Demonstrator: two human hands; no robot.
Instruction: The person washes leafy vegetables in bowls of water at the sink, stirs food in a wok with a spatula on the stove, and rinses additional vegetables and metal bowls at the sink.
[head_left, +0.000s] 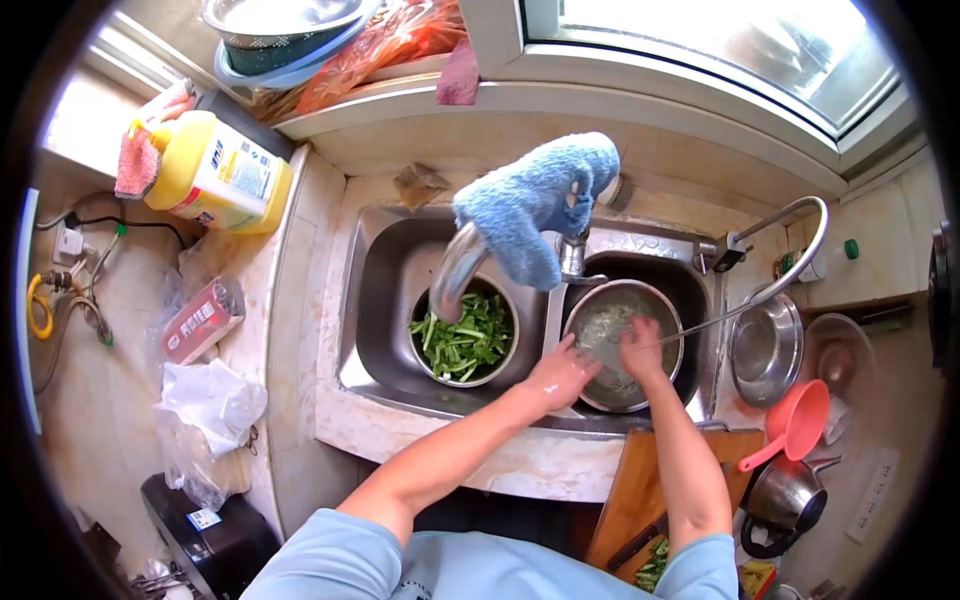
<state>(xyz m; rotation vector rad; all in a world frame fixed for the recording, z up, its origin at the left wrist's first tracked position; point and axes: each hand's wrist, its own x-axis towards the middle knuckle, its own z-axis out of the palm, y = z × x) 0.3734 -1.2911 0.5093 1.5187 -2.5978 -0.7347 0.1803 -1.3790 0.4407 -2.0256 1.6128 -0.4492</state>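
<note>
Both my hands are at a round metal basin (pixel 622 395) of cloudy water in the right sink bowl. My left hand (pixel 563 374) is at the basin's left rim, wet, its fingers apart and nothing visible in it. My right hand (pixel 640 347) reaches over the water on the right side, fingers apart and slightly blurred, with nothing seen in it. In the left sink bowl (pixel 385 270) stands a metal pot (pixel 514 345) of cut green vegetables (pixel 468 345). A blue cloth (pixel 530 205) hangs over the faucet (pixel 460 270) between the bowls.
A thin hose (pixel 790 275) arches across the right side. Beyond it are a metal bowl (pixel 767 350), a red ladle (pixel 797 420) and a kettle (pixel 787 492). A cutting board (pixel 625 490) with a knife (pixel 637 545) lies below the sink. A yellow jug (pixel 225 172) stands at left.
</note>
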